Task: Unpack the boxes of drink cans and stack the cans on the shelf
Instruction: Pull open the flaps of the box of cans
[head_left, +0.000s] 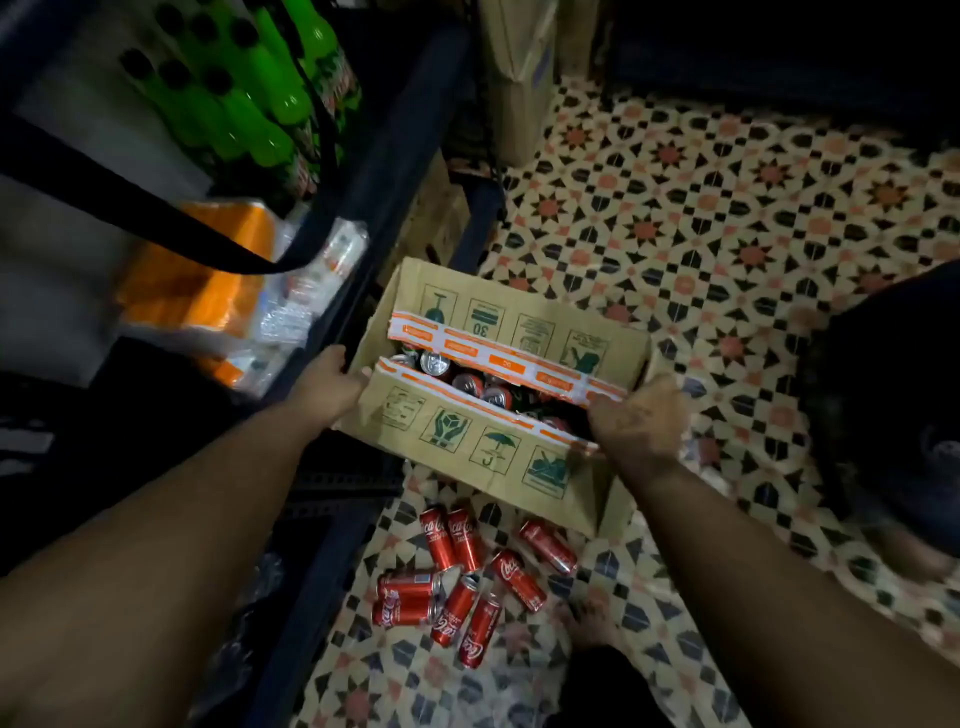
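Reaching forward and down, both bare arms stretch out to a cardboard box (498, 395) held above the patterned tile floor (727, 208). The left hand (332, 384) is curled around the box's left end, fingers hidden behind the cardboard, gripping it. The right hand (636, 421) grips the right end near the top seam, its fingers bent over the near flap and partly out of sight inside the gap. The two top flaps, edged with orange and white tape (493, 358), stand slightly apart, and through the slit show silver can tops (467, 382); about three tops are clear, the rest lost in shadow, so the count inside cannot be told. On the floor below the box lie eight red Coca-Cola cans (467, 577), all on their sides in a loose cluster, some touching. To the left stands a dark blue shelf (395, 171) carrying a shrink-wrapped pack of green bottles (249, 98); their number is hard to make out. Lower on it sits an orange wrapped pack (208, 275), blurred. A black strap (156, 223) crosses the upper left. A dark round object at the right edge is too dim to identify. Another cardboard carton (519, 67) stands at the top, cut off by the frame.
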